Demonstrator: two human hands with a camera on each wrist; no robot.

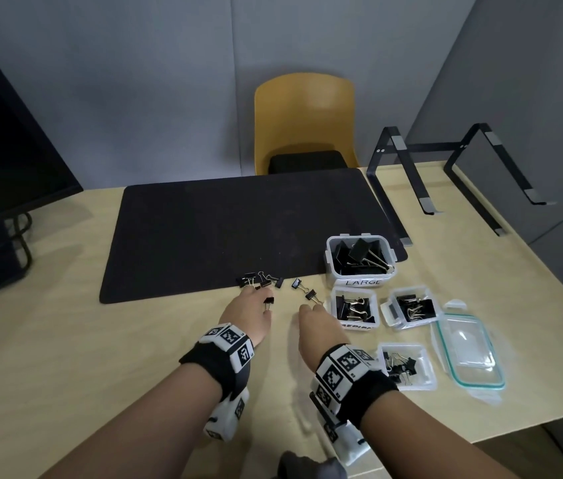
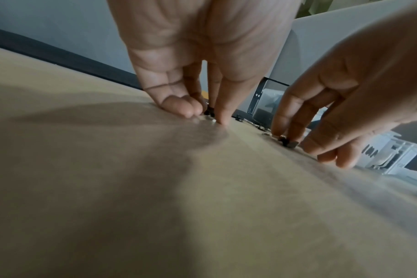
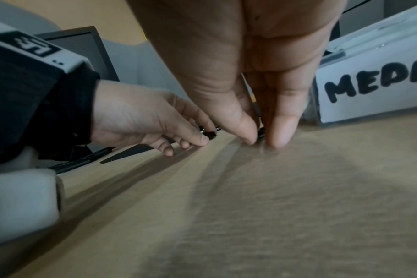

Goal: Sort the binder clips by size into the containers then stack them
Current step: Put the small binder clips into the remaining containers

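Down on the bench (image 1: pixel 65 340), the left hand (image 1: pixel 247 314) pinches a small clip (image 1: pixel 268 301). The right hand (image 1: pixel 320 328) pinches another clip (image 3: pixel 262 131).

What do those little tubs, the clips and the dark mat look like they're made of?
LARGE tub: probably clear plastic; the clips show through its walls.
Loose binder clips: black bodies, shiny wire handles, likely metal.
Mat: matte black, seemingly fabric or rubber; no glare.

The MEDIUM container's label (image 3: pixel 371 90) is cut off at the right wrist view's edge; fingertips hide the clip there
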